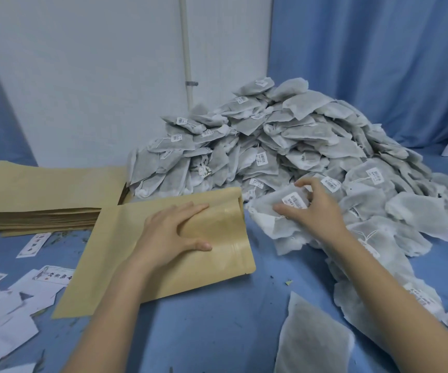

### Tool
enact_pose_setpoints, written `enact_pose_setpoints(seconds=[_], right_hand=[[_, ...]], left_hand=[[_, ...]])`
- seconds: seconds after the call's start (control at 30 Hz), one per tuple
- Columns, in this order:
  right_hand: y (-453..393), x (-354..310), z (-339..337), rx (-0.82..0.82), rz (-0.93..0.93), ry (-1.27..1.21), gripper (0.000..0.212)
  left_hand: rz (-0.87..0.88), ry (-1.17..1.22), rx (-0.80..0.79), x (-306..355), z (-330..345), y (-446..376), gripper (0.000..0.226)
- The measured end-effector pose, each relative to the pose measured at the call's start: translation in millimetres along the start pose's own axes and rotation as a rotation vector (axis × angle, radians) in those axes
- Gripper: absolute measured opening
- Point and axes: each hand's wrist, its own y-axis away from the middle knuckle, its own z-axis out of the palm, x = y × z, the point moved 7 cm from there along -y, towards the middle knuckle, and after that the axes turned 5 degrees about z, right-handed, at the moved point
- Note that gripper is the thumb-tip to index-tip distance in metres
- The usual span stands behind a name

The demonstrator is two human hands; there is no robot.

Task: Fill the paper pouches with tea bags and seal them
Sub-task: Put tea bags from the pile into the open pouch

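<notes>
Brown paper pouch (126,254) lies flat on the blue desk (217,319), its open mouth turned toward the tea bags. The left hand (171,232) rests on the pouch near the mouth, with the fingers spread; the fingertips seem to lift the upper lip of the opening, but the fold hides this part, so I cannot say it surely. The right hand (311,208) is at the foot of the big pile of tea bags (284,135), and its curled fingers grasp one white tea bag (276,211) that carries a barcode label, just beside the pouch mouth. More tea bags lie under and beside the right forearm, and one single bag (311,340) lies near the lower edge. A stack of empty pouches (42,195) sits to the left, behind the open pouch. White printed labels (7,305) are scattered on the desk at the lower left. Blue curtain (365,63) hangs behind the pile.
</notes>
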Motion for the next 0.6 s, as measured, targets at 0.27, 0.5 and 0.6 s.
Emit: enact_pose_setpoints(seconds=[0.27, 0.5, 0.6], right_hand=[[11.8, -6.2, 32.3, -0.1, 0.167, -0.346, 0.062], [30.4, -46.5, 84.8, -0.373, 0.076, -0.205, 0.033], [42.4, -51.5, 93.6, -0.679, 0.029, -0.226, 0.023]], left_hand=[[0.004, 0.049, 0.049, -0.9, -12.2, 1.3, 0.073], [0.042, 0.067, 0.053, 8.4, -13.4, -1.0, 0.072], [0.063, 0.09, 0.07, 7.4, -18.0, -0.1, 0.068]])
